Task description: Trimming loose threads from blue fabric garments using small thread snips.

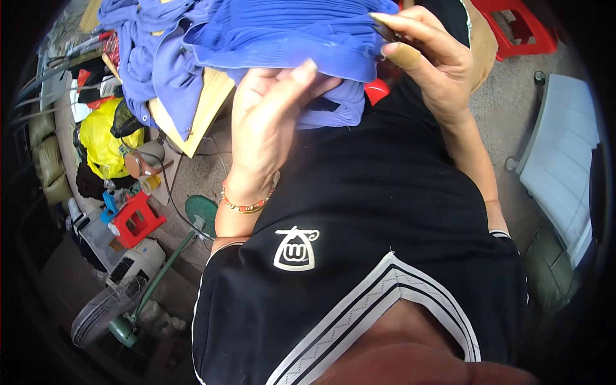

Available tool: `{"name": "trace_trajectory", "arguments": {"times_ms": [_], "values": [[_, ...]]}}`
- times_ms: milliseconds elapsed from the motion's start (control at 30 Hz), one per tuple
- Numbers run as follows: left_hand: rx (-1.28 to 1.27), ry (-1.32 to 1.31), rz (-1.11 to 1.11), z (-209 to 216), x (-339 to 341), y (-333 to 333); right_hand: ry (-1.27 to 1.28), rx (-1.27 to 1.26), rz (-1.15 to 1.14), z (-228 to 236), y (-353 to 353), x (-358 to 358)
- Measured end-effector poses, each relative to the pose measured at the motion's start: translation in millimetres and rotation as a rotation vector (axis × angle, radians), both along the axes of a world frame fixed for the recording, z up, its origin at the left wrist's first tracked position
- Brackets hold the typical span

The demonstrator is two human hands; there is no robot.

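A blue ribbed knit garment (289, 29) lies at the top of the view, its hem band toward me. My left hand (266, 122) is closed on the lower edge of that band, thumb on top and fingers partly hidden beneath the cloth. Beside the band's right end, my right hand (433, 64) pinches a small dark tool (384, 31), mostly hidden by the fingers; its kind is unclear. Yellowish coverings show on the right thumb and a fingertip. More blue garments (170, 77) are heaped to the left on a pale wooden board (206, 106).
Left of me are a yellow plastic bag (102, 144), a red stool (138, 219), a fan (109, 311) and a green pole (167, 266). A dark cable runs near the board. Another red stool (516, 29) and a pale grey wheeled panel (558, 160) stand at right.
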State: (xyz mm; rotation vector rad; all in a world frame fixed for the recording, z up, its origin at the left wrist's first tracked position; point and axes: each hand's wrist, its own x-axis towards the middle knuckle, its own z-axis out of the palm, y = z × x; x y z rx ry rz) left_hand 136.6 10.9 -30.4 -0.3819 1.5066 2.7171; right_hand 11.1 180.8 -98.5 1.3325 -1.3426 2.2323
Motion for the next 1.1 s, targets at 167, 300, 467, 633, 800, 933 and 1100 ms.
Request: {"name": "trace_trajectory", "arguments": {"times_ms": [167,300,467,633,800,933,1100], "values": [[-0.177,-0.081,-0.089,3,9,-25,-0.123,0.547,-0.055,26,29,16],[-0.245,-0.074,-0.056,3,9,-40,-0.050,0.654,-0.048,41,17,22],[-0.259,-0.033,0.042,-5,9,-41,0.069,0.752,-0.092,55,3,25],[-0.162,-0.022,0.058,-15,9,-52,0.111,0.743,-0.137,49,-6,23],[0.147,-0.060,0.168,-33,5,-73,0.051,0.761,-0.123,49,-6,24],[0.135,0.037,0.198,-38,1,-71,0.087,0.749,-0.123,54,-9,21],[0.196,0.156,0.233,-20,4,-64,0.154,0.748,-0.118,69,-21,19]]}}
